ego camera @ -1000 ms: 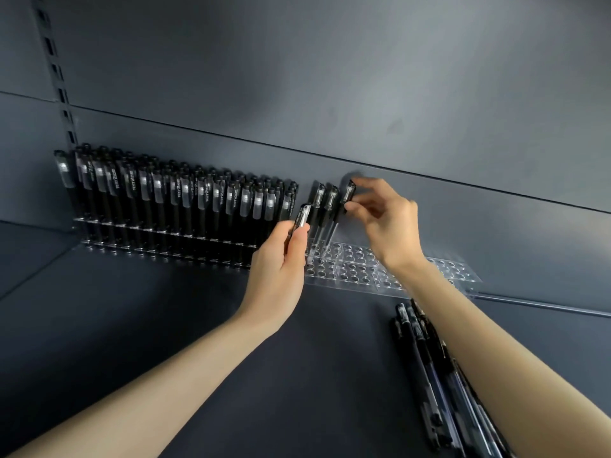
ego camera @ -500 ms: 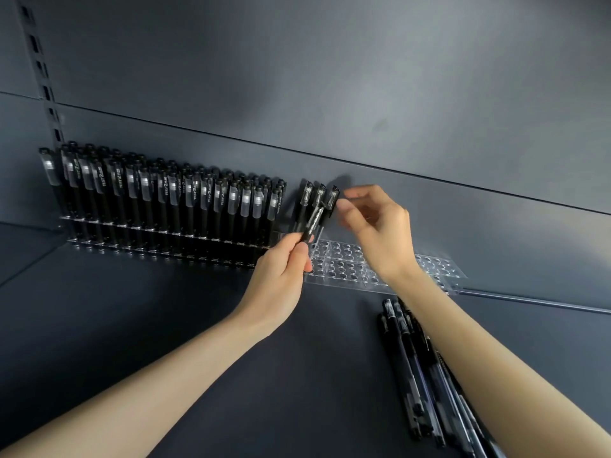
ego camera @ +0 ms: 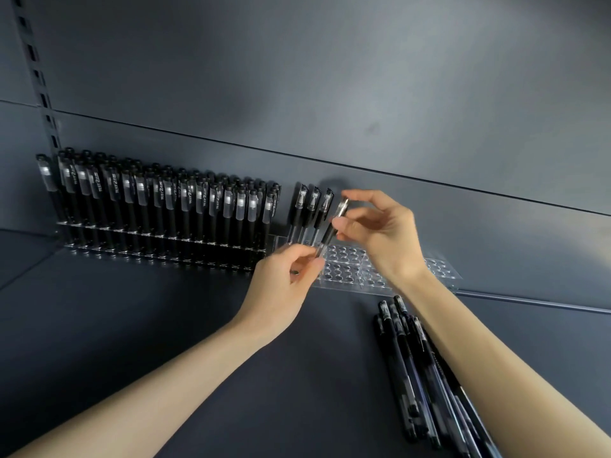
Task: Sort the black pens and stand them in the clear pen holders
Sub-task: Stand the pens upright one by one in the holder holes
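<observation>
Held pen: one black pen (ego camera: 330, 228) is up in the air between both hands, tilted with its capped top leaning right; it hangs over the front holes of the right-hand clear pen holder (ego camera: 350, 269); its lower tip is hidden behind fingers, so whether it sits in a hole I cannot tell.
Left hand: the left hand (ego camera: 287, 279) has its grip closed on the pen's lower, clear barrel, pinching it between thumb and fingertips; the forearm reaches in from the lower left.
Right hand: the right hand (ego camera: 383, 236) has its grip on the pen's upper part, thumb and forefinger pinching it just below the cap; the other fingers are loosely curled.
Standing pens: three black pens (ego camera: 312, 209) stand upright at the left end of the same holder, just beside the held pen.
Filled holder: the left-hand clear holder (ego camera: 99, 251) carries packed rows of black pens (ego camera: 165, 200), all upright with caps up; it stands against the back panel (ego camera: 330, 94).
Loose pens: a bundle of black pens (ego camera: 410, 368) lies flat on the dark shelf (ego camera: 165, 325), partly under the right forearm.
Surroundings: a slotted upright (ego camera: 36, 74) runs up the panel at the far left.
</observation>
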Available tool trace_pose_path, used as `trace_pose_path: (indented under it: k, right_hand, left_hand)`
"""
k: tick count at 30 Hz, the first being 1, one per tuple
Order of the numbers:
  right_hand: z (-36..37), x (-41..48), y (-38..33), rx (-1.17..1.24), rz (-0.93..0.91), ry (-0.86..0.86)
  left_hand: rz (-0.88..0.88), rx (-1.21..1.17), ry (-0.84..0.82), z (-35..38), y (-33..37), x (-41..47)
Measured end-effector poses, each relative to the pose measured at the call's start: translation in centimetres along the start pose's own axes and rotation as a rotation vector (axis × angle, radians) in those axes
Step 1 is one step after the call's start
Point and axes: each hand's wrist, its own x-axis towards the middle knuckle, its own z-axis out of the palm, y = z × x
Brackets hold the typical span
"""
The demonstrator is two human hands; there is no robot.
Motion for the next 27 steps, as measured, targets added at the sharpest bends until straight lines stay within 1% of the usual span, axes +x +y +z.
trace_pose_path:
  k: [2,4,5,8,12,21,27]
  right_hand:
    - [-0.7,0.8,-0.2,-0.045,-0.046,0.13]
    - [-1.3,1.7,-0.4,-0.105,-0.099,0.242]
    - [-1.5,2.1,-0.3,-0.132,-0.121,0.279]
    - [-1.2,2.7,0.1,-0.189,-0.164,0.31]
    - [-0.7,3.1,1.1,-0.225,-0.188,0.301]
    - [0.4,3.3,3.5,-0.39,-0.176,0.119]
    - [0.3,3.3,3.7,-0.402,-0.167,0.109]
  left_hand:
    - [0.161,0.34,0.034,-0.2,-0.8,0.1]
    - [0.318,0.626,0.039,-0.4,-1.6,0.2]
    - [0.353,0.728,0.02,-0.3,-2.1,0.2]
    - [0.35,0.923,-0.053,0.1,-3.1,0.1]
    - [0.382,1.018,-0.079,0.2,-3.5,0.2]
    - [0.356,1.031,-0.109,0.2,-3.3,0.1]
    - [0.349,1.045,-0.115,0.2,-3.2,0.1]
